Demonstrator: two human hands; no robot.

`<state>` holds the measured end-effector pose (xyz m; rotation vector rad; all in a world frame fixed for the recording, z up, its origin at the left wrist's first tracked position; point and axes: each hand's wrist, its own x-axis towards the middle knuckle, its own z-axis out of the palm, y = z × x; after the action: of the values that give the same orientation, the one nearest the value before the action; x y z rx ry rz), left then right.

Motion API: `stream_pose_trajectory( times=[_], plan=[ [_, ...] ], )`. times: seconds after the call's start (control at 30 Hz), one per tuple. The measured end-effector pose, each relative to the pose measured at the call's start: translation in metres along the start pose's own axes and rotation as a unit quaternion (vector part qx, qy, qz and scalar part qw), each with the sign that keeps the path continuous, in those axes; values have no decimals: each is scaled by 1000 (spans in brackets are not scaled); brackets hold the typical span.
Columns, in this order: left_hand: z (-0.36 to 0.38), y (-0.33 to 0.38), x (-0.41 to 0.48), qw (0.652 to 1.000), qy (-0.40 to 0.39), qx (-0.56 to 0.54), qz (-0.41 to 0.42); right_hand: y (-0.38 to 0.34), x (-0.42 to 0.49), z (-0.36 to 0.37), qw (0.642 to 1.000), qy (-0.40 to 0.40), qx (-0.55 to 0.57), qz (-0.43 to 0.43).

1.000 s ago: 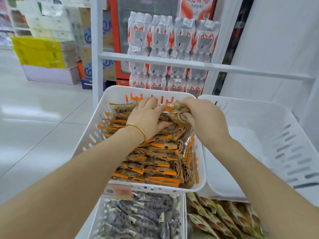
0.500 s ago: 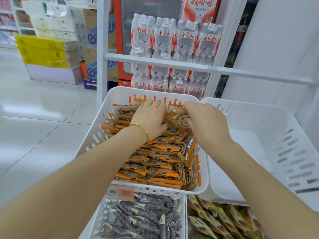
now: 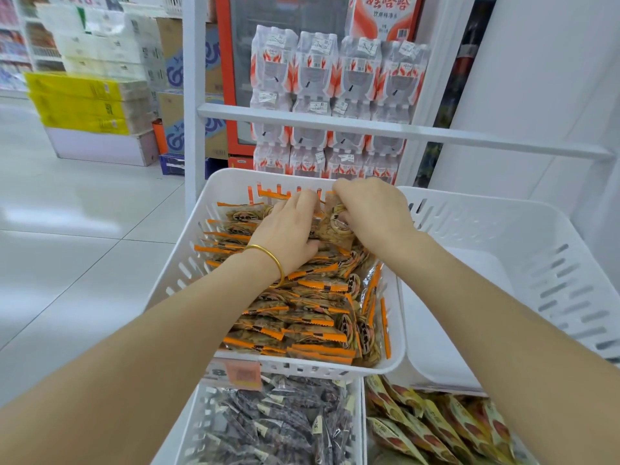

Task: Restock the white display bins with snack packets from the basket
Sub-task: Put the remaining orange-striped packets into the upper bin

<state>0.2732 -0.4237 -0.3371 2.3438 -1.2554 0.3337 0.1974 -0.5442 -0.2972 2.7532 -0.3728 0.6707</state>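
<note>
Bin: white slotted plastic display bin on the rack's upper tier, filled near to the rim with orange-edged clear plastic snack packets in overlapping rows.
Left-hand grip: near far edge of bin, fingers curled over a small bunch of packets, thumb tucked below; gold bangle on wrist.
Right-hand grip: just beside the left, on the same bunch; closed round a packet with a round label, stood on edge.
Change: within the last second both grips shifted a little nearer the far edge; bunch raised from lying flat to upright between them.
Meaning for task: judged as packing the last row against the far wall, not fetching more; this bin close to done.
Packets vs grip: held bunch inside both grips; remainder lower and nearer, under the wrists, out to near edge and right edge.
Neighbour: second white slotted bin at right, bare floor showing; judged next to fill.
Basket: not in view.
</note>
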Motion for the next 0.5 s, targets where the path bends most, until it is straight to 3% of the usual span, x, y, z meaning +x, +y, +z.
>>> stream_pose_trajectory(
  times=[0.1,0.17,0.27,0.4,0.5],
  plan=[
    [1,-2,-2,999,-21,40,22,-4,-4,4,999,-34,18,-29],
    [2,-3,-2,998,-32,49,23,-2,-11,7,998,-63,29,-4],
    [5,-5,-2,998,-29,47,25,-2,-20,12,999,-31,-4,15],
    [3,-11,-3,999,-4,42,25,-3,-12,7,1000,-10,-9,-26],
    [0,-15,-5,999,17,38,27,-10,-8,9,996,-51,20,-66]
  ],
)
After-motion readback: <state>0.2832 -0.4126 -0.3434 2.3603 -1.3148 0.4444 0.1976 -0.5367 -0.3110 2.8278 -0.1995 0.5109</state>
